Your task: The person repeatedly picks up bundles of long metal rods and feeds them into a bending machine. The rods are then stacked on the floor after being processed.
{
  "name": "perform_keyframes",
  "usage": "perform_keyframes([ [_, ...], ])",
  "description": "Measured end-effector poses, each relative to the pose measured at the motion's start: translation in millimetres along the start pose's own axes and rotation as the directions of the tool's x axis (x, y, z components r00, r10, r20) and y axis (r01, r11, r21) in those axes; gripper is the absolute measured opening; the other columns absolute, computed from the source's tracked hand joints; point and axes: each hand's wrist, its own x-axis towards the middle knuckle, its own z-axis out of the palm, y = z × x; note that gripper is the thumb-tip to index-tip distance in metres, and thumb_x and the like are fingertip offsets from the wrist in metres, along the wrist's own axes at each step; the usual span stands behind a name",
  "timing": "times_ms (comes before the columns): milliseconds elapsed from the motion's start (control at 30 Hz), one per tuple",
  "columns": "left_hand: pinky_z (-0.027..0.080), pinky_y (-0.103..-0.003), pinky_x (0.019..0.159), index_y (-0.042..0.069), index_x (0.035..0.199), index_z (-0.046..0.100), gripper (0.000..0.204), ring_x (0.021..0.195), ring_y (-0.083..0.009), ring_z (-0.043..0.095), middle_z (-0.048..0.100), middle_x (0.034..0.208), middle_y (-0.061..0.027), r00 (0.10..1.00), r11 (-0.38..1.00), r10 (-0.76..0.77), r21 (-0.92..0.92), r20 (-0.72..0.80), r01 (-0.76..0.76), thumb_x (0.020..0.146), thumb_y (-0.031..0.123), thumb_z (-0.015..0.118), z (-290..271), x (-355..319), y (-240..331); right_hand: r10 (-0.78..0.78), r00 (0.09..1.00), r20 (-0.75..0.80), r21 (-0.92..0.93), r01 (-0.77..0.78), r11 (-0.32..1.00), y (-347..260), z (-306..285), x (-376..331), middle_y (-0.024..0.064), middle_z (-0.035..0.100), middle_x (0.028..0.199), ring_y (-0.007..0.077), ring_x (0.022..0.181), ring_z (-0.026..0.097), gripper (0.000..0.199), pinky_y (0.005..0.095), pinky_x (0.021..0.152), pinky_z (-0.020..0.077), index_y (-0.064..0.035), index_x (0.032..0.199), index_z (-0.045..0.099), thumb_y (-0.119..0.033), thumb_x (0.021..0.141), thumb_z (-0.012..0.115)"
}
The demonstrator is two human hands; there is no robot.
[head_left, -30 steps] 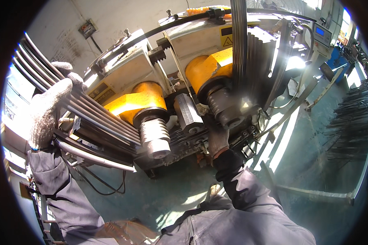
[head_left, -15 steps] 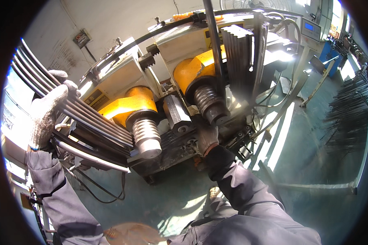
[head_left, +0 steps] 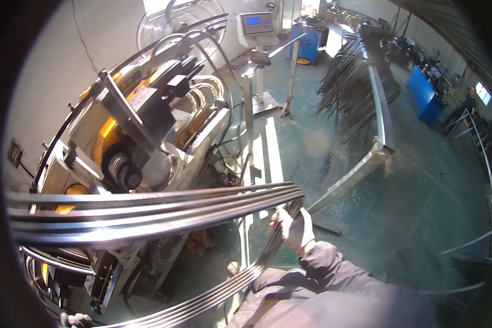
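Note:
A bundle of several bent metal rods [head_left: 164,218] stretches across the view, its sharp bend at the right. One leg runs left in front of the machine; the other slopes down to the lower left. Just below the bend, my right hand [head_left: 296,229], in a pale glove, is closed round the rods. My left hand [head_left: 75,320], also gloved, shows only in part at the bottom left edge, with its fingers curled at the end of the lower leg. Behind the bundle stands the machine, with yellow parts and a dark ribbed roller [head_left: 120,169].
A control box [head_left: 255,24] with a blue screen stands on a post beyond the machine, near a large fan [head_left: 177,27]. Dark bent rods [head_left: 344,82] hang in a pile along a metal rail [head_left: 378,104]. Far right, a person [head_left: 469,104] is near a blue cabinet [head_left: 423,98].
My view has swung right. The rods have come away from the machine's rollers. My right hand has left the machine and now grips the bundle near its bend; my left hand appears lower.

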Motion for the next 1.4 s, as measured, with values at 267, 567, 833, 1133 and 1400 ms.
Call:
perform_keyframes([
  [267,0.062,-0.046,0.096,0.001,0.129,0.077,0.030,0.102,-0.0291,0.075,0.079,0.114,-0.0158,0.089,-0.005,-0.977,-0.439,0.193,0.898,0.111,0.022,0.064,125.7,-264.4,-187.2,-0.692,0.667,-0.278,-0.645,0.404,0.649,-194.1,-277.8,78.4,0.0055,0.069,0.079,0.0178,0.070,0.066,0.010,0.0361,0.070,0.0544,-0.0032,0.110,0.072,-0.013,0.108,0.073],
  [567,0.061,-0.040,0.092,-0.003,0.126,0.060,0.020,0.097,-0.0283,0.071,0.070,0.108,-0.0175,0.237,-0.015,-0.708,-0.349,0.665,0.937,0.109,0.007,0.062,218.5,-354.9,-293.0,-0.792,0.610,-0.029,-0.972,0.168,0.165,-234.0,-471.1,375.4,0.0270,0.079,0.110,0.0547,0.107,0.074,0.024,0.0651,0.089,0.0572,-0.0150,0.123,0.070,-0.033,0.108,0.065],
  [833,0.067,-0.045,0.095,-0.005,0.136,0.061,0.033,0.110,-0.0351,0.078,0.075,0.123,-0.0247,0.394,0.375,-0.866,-0.121,0.309,0.919,0.105,0.001,0.072,295.6,-399.4,-245.3,-0.678,0.722,-0.138,-0.963,0.063,0.264,-275.0,-454.8,490.5,0.0285,0.072,0.144,0.0471,0.140,0.063,0.087,0.0536,0.119,0.0459,-0.0047,0.145,0.072,-0.072,0.110,0.030],
  [1133,0.061,-0.034,0.070,0.004,0.122,0.065,0.022,0.088,-0.0207,0.075,0.078,0.105,-0.0121,0.416,0.500,-0.859,-0.315,-0.299,0.807,0.101,-0.001,0.068,137.9,-475.9,-205.2,0.309,0.684,0.661,-0.750,0.587,0.305,186.8,-278.2,128.4,0.0235,0.077,0.128,0.0415,0.122,0.072,0.056,0.0483,0.106,0.0539,-0.0050,0.135,0.074,-0.045,0.101,0.053],
  [1400,0.062,-0.037,0.080,0.002,0.125,0.067,0.029,0.090,-0.0235,0.074,0.076,0.105,-0.0145,0.677,0.906,-0.327,-0.015,-0.659,0.424,0.097,-0.007,0.070,-111.5,-529.7,-71.0,0.516,0.388,0.764,-0.569,0.782,0.254,277.4,-191.5,6.1,0.0191,0.082,0.115,0.0366,0.105,0.079,0.036,0.0435,0.094,0.0610,-0.0052,0.125,0.076,-0.021,0.093,0.074],
])
